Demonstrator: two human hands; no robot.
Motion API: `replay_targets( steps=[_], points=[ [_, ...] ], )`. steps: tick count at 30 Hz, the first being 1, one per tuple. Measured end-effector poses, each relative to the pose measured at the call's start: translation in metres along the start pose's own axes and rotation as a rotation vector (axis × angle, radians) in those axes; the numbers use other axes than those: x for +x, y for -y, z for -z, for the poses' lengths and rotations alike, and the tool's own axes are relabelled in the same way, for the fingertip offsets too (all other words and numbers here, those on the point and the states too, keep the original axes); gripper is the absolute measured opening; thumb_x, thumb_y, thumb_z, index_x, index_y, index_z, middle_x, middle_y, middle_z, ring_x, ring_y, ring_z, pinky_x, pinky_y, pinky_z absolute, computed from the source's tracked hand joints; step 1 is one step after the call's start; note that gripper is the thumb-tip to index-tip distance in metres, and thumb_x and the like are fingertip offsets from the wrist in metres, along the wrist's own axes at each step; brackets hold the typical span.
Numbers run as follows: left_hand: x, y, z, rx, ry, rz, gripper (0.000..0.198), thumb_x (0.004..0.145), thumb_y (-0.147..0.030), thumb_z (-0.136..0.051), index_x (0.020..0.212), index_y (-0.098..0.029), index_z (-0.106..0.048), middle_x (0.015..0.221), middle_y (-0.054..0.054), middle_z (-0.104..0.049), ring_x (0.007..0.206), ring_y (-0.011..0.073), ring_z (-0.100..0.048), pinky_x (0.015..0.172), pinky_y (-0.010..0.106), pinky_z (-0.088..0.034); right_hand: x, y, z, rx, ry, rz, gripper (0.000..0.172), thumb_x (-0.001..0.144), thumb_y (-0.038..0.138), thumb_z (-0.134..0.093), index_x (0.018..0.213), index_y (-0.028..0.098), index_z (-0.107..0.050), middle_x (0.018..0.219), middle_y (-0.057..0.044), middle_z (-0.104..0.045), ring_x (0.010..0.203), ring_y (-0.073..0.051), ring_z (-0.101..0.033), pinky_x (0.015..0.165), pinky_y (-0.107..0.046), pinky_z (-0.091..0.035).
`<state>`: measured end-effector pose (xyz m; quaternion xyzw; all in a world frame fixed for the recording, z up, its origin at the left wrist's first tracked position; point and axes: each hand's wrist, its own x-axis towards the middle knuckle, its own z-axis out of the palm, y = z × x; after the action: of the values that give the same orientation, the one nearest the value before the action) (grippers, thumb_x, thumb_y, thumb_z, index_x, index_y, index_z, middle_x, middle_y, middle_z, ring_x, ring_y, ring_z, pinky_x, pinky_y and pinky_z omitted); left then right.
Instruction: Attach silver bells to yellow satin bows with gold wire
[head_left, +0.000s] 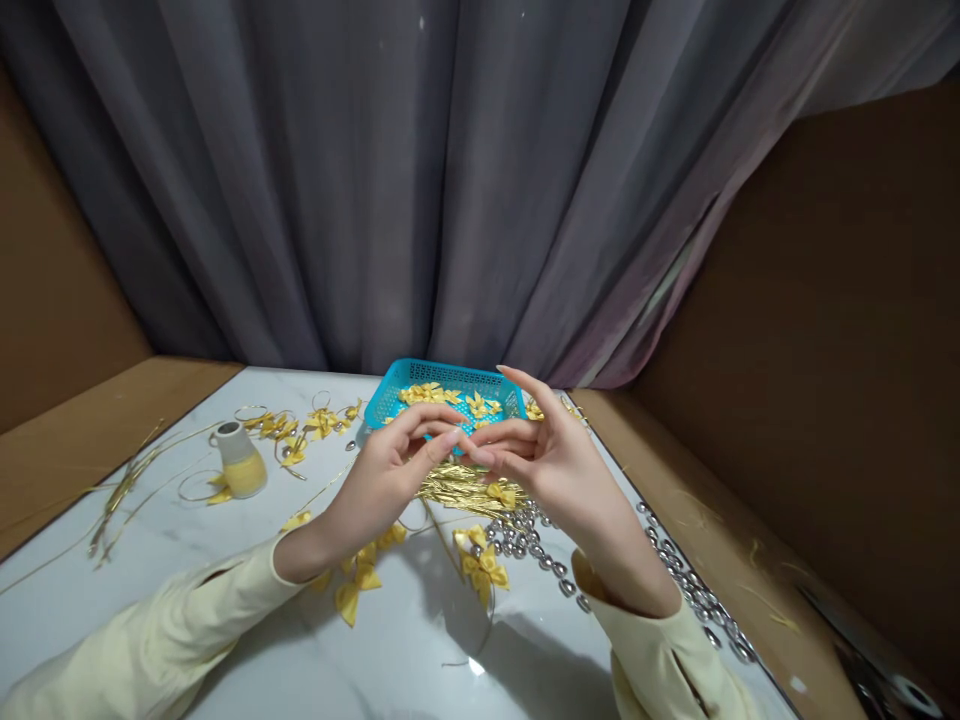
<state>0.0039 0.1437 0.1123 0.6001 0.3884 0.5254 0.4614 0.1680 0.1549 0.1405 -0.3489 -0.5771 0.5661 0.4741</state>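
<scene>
My left hand (384,478) and my right hand (568,472) meet at the fingertips above the middle of the table. Thumb and fingers of the left are pinched together; the right pinches too, with its index finger raised. Whatever sits between the tips is too small or hidden to name. Below them lies a bundle of gold metallic cords (457,487). Yellow ribbon bows (484,572) with thin cord lie nearer to me, and more yellow bows (366,570) are beside my left wrist. Behind the fingers stands a blue basket (382,395) holding yellow bows (427,393).
Silver teardrop beads (532,545) spread under my right wrist and along the table's right edge (701,600). A small white-and-yellow jug (241,462) stands at left, near loose gold cords (124,495) and corded bows (322,422). A grey curtain (375,200) hangs behind.
</scene>
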Motion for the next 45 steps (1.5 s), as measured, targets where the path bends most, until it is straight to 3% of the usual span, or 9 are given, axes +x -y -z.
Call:
replay_targets(
  steps=[6,11,15,19,26,33,39,45],
  points=[
    [0.008,0.005,0.007,-0.11,0.063,0.136,0.025,0.082,-0.034,-0.063,0.101,-0.019,-0.058,0.077,-0.001,-0.067,0.055,0.0091,-0.045,0.054,0.023,-0.032,0.006,-0.002,0.004,0.002,0.028,-0.037,0.076,0.061,0.019,-0.08,0.125,0.018,-0.038,0.066,0.003,-0.065,0.056,-0.012,-0.061,0.045,-0.021,-0.052],
    [0.011,0.008,0.007,-0.106,0.072,0.147,0.024,0.083,-0.033,-0.062,0.101,-0.018,-0.056,0.078,-0.001,-0.065,0.059,0.0097,-0.045,0.058,0.023,-0.032,0.009,-0.004,0.008,0.013,0.035,-0.048,0.077,0.059,0.017,-0.081,0.124,0.016,-0.039,0.067,0.003,-0.064,0.055,-0.011,-0.059,0.045,-0.02,-0.052],
    [0.007,0.008,0.004,-0.015,0.115,0.025,0.019,0.089,-0.03,-0.053,0.105,-0.019,-0.053,0.078,-0.001,-0.062,0.077,0.0134,-0.054,0.072,0.025,-0.038,0.01,-0.006,0.01,0.069,0.077,-0.131,0.075,0.063,0.012,-0.078,0.126,0.018,-0.038,0.087,-0.005,-0.07,0.071,-0.014,-0.067,0.06,-0.025,-0.057],
    [0.002,0.01,0.002,0.141,0.152,-0.065,0.021,0.093,-0.03,-0.044,0.111,-0.02,-0.049,0.074,-0.001,-0.056,0.076,0.0149,-0.052,0.072,0.028,-0.039,0.009,-0.009,0.009,0.105,0.116,-0.178,0.079,0.07,0.009,-0.07,0.136,0.018,-0.028,0.08,-0.003,-0.071,0.07,-0.015,-0.069,0.064,-0.029,-0.058],
    [-0.001,0.01,0.0,0.193,0.175,-0.061,0.023,0.092,-0.029,-0.044,0.113,-0.019,-0.045,0.076,0.0,-0.058,0.077,0.016,-0.055,0.071,0.029,-0.04,0.001,-0.009,0.003,-0.229,0.099,-0.054,0.086,0.076,0.003,-0.057,0.146,0.017,-0.009,0.074,-0.003,-0.069,0.071,-0.015,-0.066,0.07,-0.032,-0.056],
    [0.0,0.006,-0.001,0.034,0.203,-0.011,0.021,0.09,-0.025,-0.046,0.11,-0.019,-0.045,0.077,-0.002,-0.059,0.078,0.0136,-0.057,0.072,0.027,-0.043,-0.005,-0.013,-0.002,-0.572,0.06,0.143,0.085,0.077,0.003,-0.048,0.148,0.016,-0.001,0.073,-0.003,-0.07,0.068,-0.015,-0.065,0.067,-0.03,-0.053],
    [0.006,0.001,0.003,-0.035,0.198,0.155,0.023,0.085,-0.027,-0.055,0.105,-0.017,-0.049,0.075,-0.001,-0.064,0.08,0.0152,-0.062,0.075,0.029,-0.045,-0.008,-0.008,-0.001,-0.645,0.065,0.17,0.081,0.075,0.005,-0.049,0.144,0.012,-0.008,0.074,-0.004,-0.071,0.068,-0.017,-0.067,0.064,-0.029,-0.053],
    [0.007,0.0,0.001,0.002,0.158,0.122,0.019,0.084,-0.024,-0.056,0.101,-0.017,-0.052,0.076,-0.001,-0.066,0.08,0.0143,-0.063,0.076,0.027,-0.047,-0.006,-0.008,0.001,-0.677,0.089,0.149,0.073,0.074,0.003,-0.049,0.139,0.011,-0.016,0.068,-0.002,-0.069,0.063,-0.018,-0.067,0.06,-0.029,-0.052]
  ],
)
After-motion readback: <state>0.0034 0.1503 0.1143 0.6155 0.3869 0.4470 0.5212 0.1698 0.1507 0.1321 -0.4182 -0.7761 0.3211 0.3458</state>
